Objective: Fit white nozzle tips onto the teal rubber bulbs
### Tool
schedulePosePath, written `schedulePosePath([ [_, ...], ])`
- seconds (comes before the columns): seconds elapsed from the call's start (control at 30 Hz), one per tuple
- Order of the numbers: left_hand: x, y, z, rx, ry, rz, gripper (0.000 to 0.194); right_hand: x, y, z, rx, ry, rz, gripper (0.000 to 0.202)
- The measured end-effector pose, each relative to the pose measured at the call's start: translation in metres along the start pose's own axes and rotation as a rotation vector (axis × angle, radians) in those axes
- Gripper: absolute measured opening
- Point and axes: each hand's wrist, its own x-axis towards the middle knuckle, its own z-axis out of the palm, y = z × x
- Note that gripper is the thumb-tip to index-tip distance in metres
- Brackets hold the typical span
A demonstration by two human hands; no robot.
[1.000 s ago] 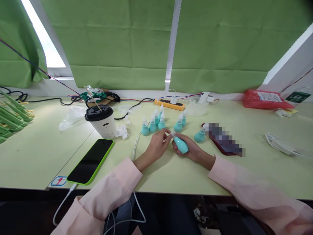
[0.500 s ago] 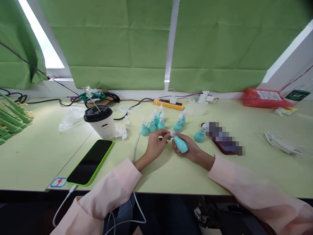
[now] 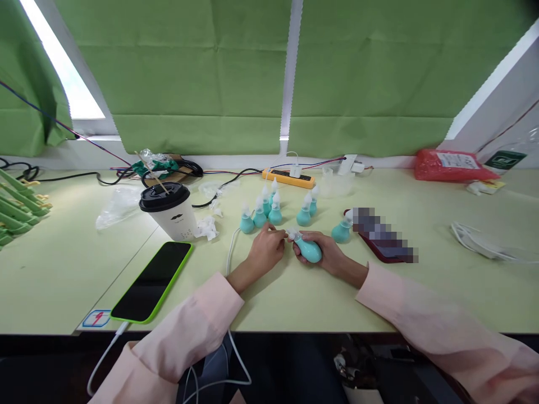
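My right hand [image 3: 322, 249] is wrapped round a teal squeeze bulb [image 3: 310, 252] lying on its side, its clear tip pointing left. Close to that tip is my left hand [image 3: 266, 249], its fingers curled together; what they hold, if anything, is too small to make out. Several teal bulbs with pointed clear tips stand upright behind my hands, among them one bulb [image 3: 246, 224] at the left of the group and another [image 3: 304, 216] farther right. A separate bulb [image 3: 341, 232] rests just beyond my right hand, beside a dark red phone [image 3: 383, 247].
A lidded paper cup [image 3: 177, 220] with a stick and a green-cased phone [image 3: 154, 282] on a cable lie at left. Behind are an orange power strip [image 3: 288, 178] and a red package [image 3: 452, 166]. A white cable [image 3: 229, 252] runs beside my left wrist.
The held bulb has turned slightly and looks rounder. My left fingers have drawn a little back from its tip and curled more. The whole view has shifted slightly.
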Motion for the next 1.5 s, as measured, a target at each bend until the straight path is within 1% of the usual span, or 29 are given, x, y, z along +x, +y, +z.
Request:
schedulePosePath([
  [0.07,0.0,0.004,-0.008,-0.053,0.066,-0.046,0.029,-0.001,0.002,-0.001,-0.118,0.036,-0.041,0.012],
  [0.13,0.001,0.01,-0.018,-0.132,0.134,-0.091,0.029,-0.002,0.003,0.0,-0.274,0.09,-0.099,0.009],
  [0.17,0.001,0.013,-0.022,-0.176,0.149,-0.11,0.026,-0.002,0.005,0.001,-0.354,0.103,-0.126,0.009],
  [0.2,0.0,0.016,-0.026,-0.214,0.138,-0.119,0.023,-0.002,0.006,0.002,-0.42,0.101,-0.144,0.01],
  [0.27,0.0,0.02,-0.03,-0.242,0.061,-0.129,0.023,-0.002,0.008,0.004,-0.509,0.067,-0.168,0.011],
  [0.33,-0.001,0.023,-0.029,-0.274,-0.053,-0.142,0.031,-0.003,0.011,0.008,-0.558,0.046,-0.203,0.011],
  [0.4,-0.001,0.024,-0.027,-0.405,-0.15,-0.162,0.038,-0.004,0.012,0.011,-0.603,0.054,-0.248,0.011],
  [0.47,-0.001,0.024,-0.024,-0.615,-0.211,-0.186,0.041,-0.007,0.011,0.013,-0.633,0.049,-0.253,0.011],
  [0.53,-0.001,0.024,-0.022,-0.785,-0.242,-0.206,0.041,-0.01,0.009,0.016,-0.653,0.024,-0.238,0.012],
  [0.63,0.001,0.022,-0.021,-0.932,-0.258,-0.254,0.038,-0.013,0.005,0.017,-0.689,-0.028,-0.248,0.014],
  [0.73,0.005,0.016,-0.022,-1.114,-0.285,-0.353,0.037,-0.015,0.003,0.016,-0.776,-0.082,-0.316,0.012],
  [0.8,0.008,0.011,-0.027,-1.232,-0.254,-0.418,0.034,-0.016,0.002,0.014,-0.827,-0.061,-0.376,0.011],
  [0.87,0.011,0.007,-0.033,-1.299,-0.11,-0.455,0.031,-0.016,0.0,0.011,-0.804,0.001,-0.393,0.013],
  [0.93,0.012,0.006,-0.04,-1.235,0.047,-0.467,0.032,-0.013,-0.001,0.007,-0.699,0.042,-0.379,0.013],
  [0.97,0.012,0.006,-0.042,-1.158,0.091,-0.467,0.032,-0.011,0.0,0.004,-0.643,0.045,-0.376,0.012],
  [1.03,0.012,0.006,-0.045,-0.942,0.13,-0.463,0.035,-0.006,0.001,-0.001,-0.562,0.079,-0.383,0.012],
  [1.1,0.011,0.006,-0.045,-0.68,0.135,-0.438,0.036,0.0,0.004,-0.007,-0.554,0.172,-0.381,0.012],
  [1.17,0.009,0.006,-0.043,-0.432,0.101,-0.408,0.032,0.005,0.007,-0.011,-0.588,0.267,-0.37,0.014],
  [1.2,0.009,0.005,-0.042,-0.339,0.065,-0.403,0.03,0.006,0.009,-0.012,-0.605,0.298,-0.365,0.016],
  [1.27,0.009,0.004,-0.041,-0.228,-0.041,-0.406,0.027,0.008,0.011,-0.014,-0.643,0.327,-0.359,0.02],
  [1.37,0.009,0.002,-0.04,-0.167,-0.166,-0.382,0.028,0.008,0.012,-0.013,-0.713,0.328,-0.361,0.019],
  [1.5,0.007,0.001,-0.038,-0.187,-0.227,-0.301,0.029,0.006,0.012,-0.011,-0.733,0.314,-0.376,0.018],
])
